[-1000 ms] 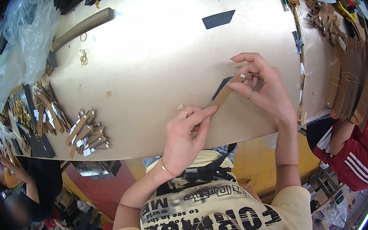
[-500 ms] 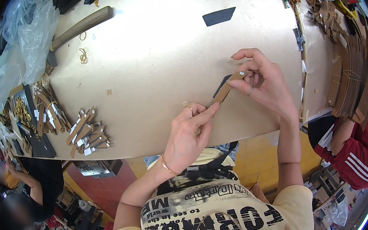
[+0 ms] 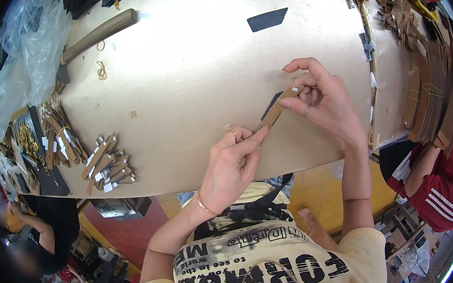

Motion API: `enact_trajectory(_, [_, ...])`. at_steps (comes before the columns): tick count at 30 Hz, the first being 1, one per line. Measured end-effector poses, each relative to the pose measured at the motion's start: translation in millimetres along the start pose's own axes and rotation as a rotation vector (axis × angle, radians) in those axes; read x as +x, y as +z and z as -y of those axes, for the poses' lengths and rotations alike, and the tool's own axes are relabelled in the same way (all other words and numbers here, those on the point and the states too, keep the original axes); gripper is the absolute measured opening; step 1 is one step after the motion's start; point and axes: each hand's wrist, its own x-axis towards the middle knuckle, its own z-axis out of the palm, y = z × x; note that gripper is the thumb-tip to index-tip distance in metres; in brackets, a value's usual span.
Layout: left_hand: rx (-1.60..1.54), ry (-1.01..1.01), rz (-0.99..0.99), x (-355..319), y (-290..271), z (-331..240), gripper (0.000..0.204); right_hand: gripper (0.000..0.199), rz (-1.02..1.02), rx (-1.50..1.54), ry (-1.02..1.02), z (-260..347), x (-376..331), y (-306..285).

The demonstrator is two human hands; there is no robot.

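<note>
A narrow brown cardboard strip (image 3: 277, 108) spans the gap between both hands, slanting just above the tan table (image 3: 186, 74); the right hand (image 3: 325, 106) pinches its upper end between thumb and fingertips, remaining fingers curled; the left hand (image 3: 234, 165) pinches the lower end, fingers closed on it; a black piece (image 3: 271, 105) lies under the strip; a heap of finished strips (image 3: 106, 164) sits well apart to the left, near the table edge

Bright, even light falls on the table (image 3: 187, 79), with only soft, short shadows under the fingers (image 3: 249, 144). Around the fingers the picture is sharp. Far from them straight edges bend, detail smears, and a black rim closes the round view.
</note>
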Motion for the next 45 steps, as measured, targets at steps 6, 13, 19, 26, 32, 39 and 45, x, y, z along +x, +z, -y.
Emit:
enact_trajectory(6, [0.011,0.004,0.008,0,-1,-2,0.040,0.045,-0.010,-0.006,0.008,1,0,1])
enact_trajectory(13, [0.022,0.024,-0.012,1,2,-1,0.041,0.044,0.002,-0.018,0.005,3,1,0])
enact_trajectory(19, [0.142,0.076,-0.055,-3,9,-2,0.045,0.043,-0.004,-0.015,0.017,4,1,1])
enact_trajectory(26, [0.239,0.088,-0.026,-4,10,-7,0.047,0.044,-0.069,0.010,0.007,0,-2,2])
enact_trajectory(32, [0.249,0.078,0.002,-2,9,-8,0.045,0.042,-0.126,0.064,0.002,-8,0,2])
enact_trajectory(39, [0.252,0.075,0.015,-1,8,-9,0.045,0.042,-0.158,0.064,0.008,-7,1,6])
enact_trajectory(45, [0.252,0.083,0.011,-1,7,-9,0.045,0.043,-0.161,0.050,0.017,-5,2,6])
